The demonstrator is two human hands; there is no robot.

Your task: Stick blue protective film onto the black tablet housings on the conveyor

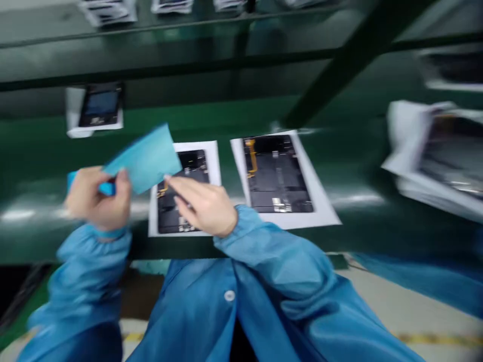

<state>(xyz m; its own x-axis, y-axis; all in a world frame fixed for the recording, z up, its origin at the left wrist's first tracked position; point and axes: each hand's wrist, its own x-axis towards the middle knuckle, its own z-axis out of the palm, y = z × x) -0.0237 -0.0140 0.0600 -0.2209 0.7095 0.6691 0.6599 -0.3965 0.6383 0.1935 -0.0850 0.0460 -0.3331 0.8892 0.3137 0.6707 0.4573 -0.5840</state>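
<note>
My left hand (100,198) pinches a thin light-blue sheet (147,158) between thumb and fingers, tilted above the bench. A darker blue strip (107,189) shows between the same fingers; whether it joins the sheet cannot be told. My right hand (206,206) reaches to the sheet's lower right edge, its index fingertip at or touching it, with thumb and fingers apart. Beneath both lies a black electronic panel (171,216) with an orange ribbon cable, on white paper (214,161), partly hidden by the sheet and my right hand.
A second black panel (281,176) lies on white paper to the right. A smaller-looking panel (101,103) sits farther back on the left. Stacked panels with paper (449,156) stand at right. A dark green post (350,65) rises from the green bench (196,118).
</note>
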